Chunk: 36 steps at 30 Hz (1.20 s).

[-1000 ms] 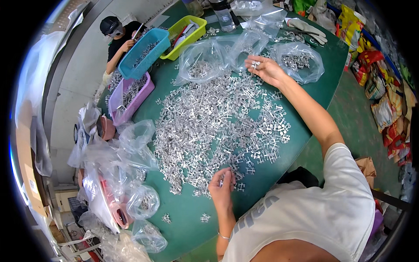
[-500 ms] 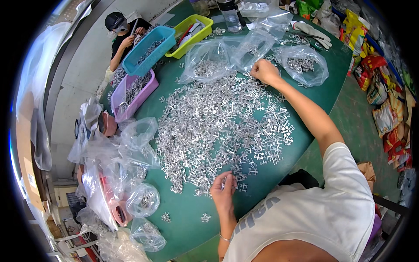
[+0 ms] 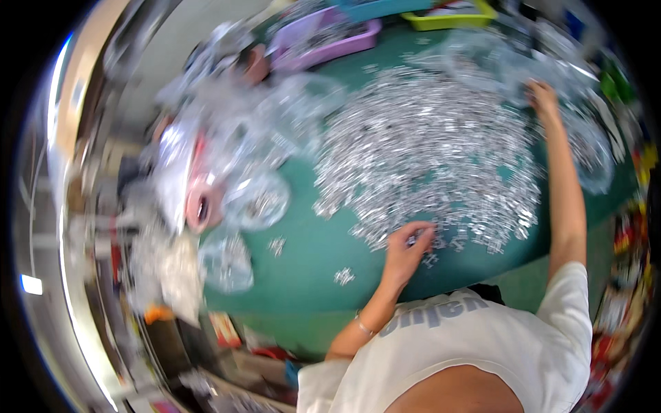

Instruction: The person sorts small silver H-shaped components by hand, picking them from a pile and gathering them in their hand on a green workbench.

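Observation:
A wide heap of small shiny metal parts (image 3: 434, 148) covers a green table (image 3: 303, 241). My left hand (image 3: 406, 248) rests on the near edge of the heap, fingers curled over a few parts. My right hand (image 3: 544, 96) reaches far across the heap to its far right side, touching a clear plastic bag (image 3: 509, 58) there. The picture is blurred, so I cannot tell whether either hand grips anything.
Clear plastic bags with parts (image 3: 258, 199) lie along the table's left side, beside a pink roll (image 3: 203, 206). A purple tray (image 3: 323, 38) and a yellow tray (image 3: 454, 14) stand at the far edge. Another bag (image 3: 595, 151) lies at the right. Small loose clusters (image 3: 343, 277) sit near the front.
The view has swung and blurred strongly; the table now appears turned. My right hand stays at the bag on the far side, my left hand stays at the heap's near edge.

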Available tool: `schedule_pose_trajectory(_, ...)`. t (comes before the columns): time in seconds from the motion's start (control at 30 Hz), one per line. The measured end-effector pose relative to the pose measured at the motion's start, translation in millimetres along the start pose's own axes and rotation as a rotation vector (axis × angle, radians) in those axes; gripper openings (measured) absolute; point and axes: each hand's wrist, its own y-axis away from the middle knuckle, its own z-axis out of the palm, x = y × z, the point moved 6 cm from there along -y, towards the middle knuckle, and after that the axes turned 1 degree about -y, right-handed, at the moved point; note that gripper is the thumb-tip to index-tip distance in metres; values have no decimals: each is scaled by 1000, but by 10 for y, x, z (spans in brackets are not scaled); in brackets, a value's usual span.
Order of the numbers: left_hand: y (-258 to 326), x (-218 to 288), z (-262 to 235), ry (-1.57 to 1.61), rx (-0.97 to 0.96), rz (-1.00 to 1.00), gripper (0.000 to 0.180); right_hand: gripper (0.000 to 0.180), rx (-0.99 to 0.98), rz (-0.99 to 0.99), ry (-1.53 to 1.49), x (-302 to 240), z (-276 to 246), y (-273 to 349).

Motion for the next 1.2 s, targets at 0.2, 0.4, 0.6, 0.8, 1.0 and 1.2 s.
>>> schedule_pose_trajectory(0.2, 88, -113, -116, 176, -18, 53, 13, 11, 387, -1, -262, 793, -676, -1077)
schedule_pose_trajectory(0.4, 230, -139, -219, 178, 6, 33, 14, 22, 68, 139, 253, 737, -412, -1385)
schedule_pose_trajectory(0.6, 254, -156, -366, 442, -22, -77, 18, 36, 25, -147, 223, 401, -541, -737)
schedule_pose_trajectory(0.8, 401, -211, -594, 563, 51, -68, 26, 43, -644, 73, -236, -572, 1007, 2028)
schedule_pose_trajectory(1.0, 507, -294, -729, 1162, -9, -146, 46, 29, -1057, 373, -206, -541, 1723, 3560)
schedule_pose_trajectory(1.2, 722, -515, -1009, 1172, 152, -88, 35, 18, -1150, 388, -108, -284, 1997, 4099)
